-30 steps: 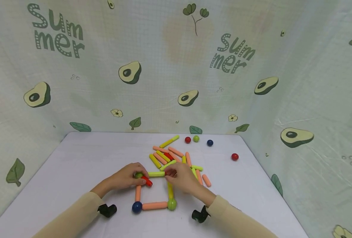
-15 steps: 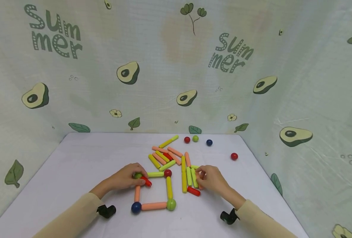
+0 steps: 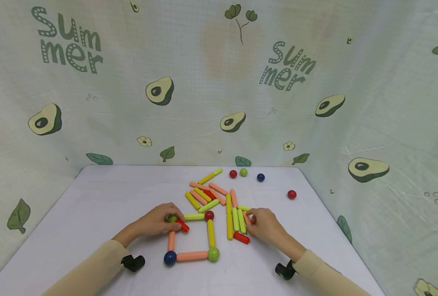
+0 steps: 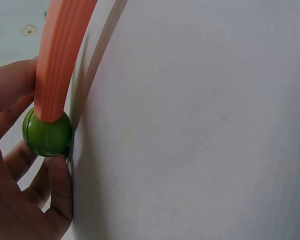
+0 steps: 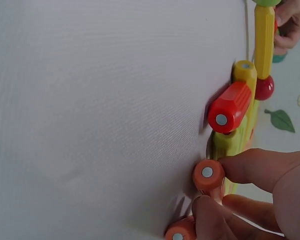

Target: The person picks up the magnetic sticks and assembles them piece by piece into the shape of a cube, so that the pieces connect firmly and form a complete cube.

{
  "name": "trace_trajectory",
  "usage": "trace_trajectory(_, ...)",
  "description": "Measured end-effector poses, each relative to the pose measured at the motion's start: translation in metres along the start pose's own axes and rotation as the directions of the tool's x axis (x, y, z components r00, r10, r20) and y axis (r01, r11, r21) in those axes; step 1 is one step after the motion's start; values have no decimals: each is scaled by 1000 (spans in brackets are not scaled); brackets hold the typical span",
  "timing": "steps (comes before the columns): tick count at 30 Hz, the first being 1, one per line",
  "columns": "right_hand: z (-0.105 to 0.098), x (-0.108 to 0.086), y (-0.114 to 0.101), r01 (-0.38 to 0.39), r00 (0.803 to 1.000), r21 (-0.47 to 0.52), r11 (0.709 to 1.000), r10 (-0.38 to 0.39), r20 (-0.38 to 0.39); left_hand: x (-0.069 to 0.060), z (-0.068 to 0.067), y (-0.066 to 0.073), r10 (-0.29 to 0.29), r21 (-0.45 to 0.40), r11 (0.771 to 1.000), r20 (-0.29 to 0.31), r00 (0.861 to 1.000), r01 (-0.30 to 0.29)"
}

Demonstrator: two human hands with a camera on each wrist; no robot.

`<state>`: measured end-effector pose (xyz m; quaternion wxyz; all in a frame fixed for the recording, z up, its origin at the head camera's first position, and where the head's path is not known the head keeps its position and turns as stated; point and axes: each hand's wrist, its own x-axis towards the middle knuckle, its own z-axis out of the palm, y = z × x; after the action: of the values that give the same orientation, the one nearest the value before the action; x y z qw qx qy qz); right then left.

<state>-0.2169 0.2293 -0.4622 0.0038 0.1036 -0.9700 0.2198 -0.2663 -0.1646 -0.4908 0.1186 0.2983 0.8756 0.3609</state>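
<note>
Fingers (image 4: 60,182) of left hand (image 3: 159,220) curled round green ball (image 4: 47,134), touching red stick (image 3: 183,225); right hand (image 3: 266,225) pinching orange stick (image 5: 208,173), fingers nearly closed.

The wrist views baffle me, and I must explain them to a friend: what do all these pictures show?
No machine is at work here: a person uses two bare hands. The head view comes from a camera worn on the head, looking forward and down; each wrist view comes from a camera worn on that wrist. On the white table lie a four-sided frame of sticks and balls, a group of loose sticks and four loose balls. The left hand holds the green ball at one corner of the frame, with a red stick at its fingertips. The right hand pinches a salmon stick beside other loose ones.
</note>
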Motion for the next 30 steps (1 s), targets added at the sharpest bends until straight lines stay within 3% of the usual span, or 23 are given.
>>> trace_trajectory(6, -2, -1, -3, -23, 999, -9, 1000, 23, 24, 1, 1, -1, 6, -3, 1000, 0, 1000, -6)
trace_trajectory(11, -13, -4, -9, -47, 999, -13, 999, 47, -10, 1, 1, 0, 1, -7, 1000, 7, 1000, -1)
trace_trajectory(14, -19, -5, -16, 0, 1000, 16, 1000, 1, -18, 1, 1, 2, -8, -6, 1000, 7, 1000, 8)
trace_trajectory(17, -21, -4, -28, 74, 996, 102, 992, -78, 38, 0, 0, 2, -14, -5, 1000, 4, 1000, 14)
trace_trajectory(23, -4, -2, -64, 209, 959, 232, 950, -246, 144, -1, 0, 0, -8, -9, 1000, 2, 1000, 8)
trace_trajectory(30, 20, 5, -102, 249, 918, 258, 934, -312, 245, -1, 0, 0, -2, 2, 1000, 9, 1000, 2)
